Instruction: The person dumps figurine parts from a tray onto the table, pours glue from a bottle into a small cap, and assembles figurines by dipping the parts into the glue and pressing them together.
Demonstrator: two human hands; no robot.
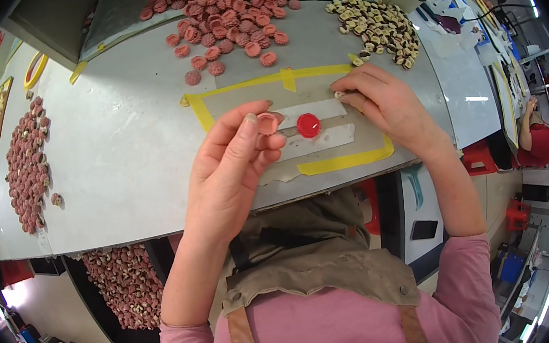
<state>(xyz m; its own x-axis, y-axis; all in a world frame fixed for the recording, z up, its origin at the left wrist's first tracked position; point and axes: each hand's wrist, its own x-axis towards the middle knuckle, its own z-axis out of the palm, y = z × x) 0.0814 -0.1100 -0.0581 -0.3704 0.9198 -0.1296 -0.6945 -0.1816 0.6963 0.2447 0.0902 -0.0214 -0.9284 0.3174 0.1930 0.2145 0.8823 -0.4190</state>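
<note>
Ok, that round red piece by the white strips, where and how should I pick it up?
I'd pinch the red piece by its left and right edges, thumb opposite fingertip, coming from above and the right. It looks low and round with its top uncovered; the white strips run along its near and far sides, and the left hand with its pink cup crowds the left.

Bright indoor light, glare on tabletop (124, 140), bent edges (rim black)
</note>
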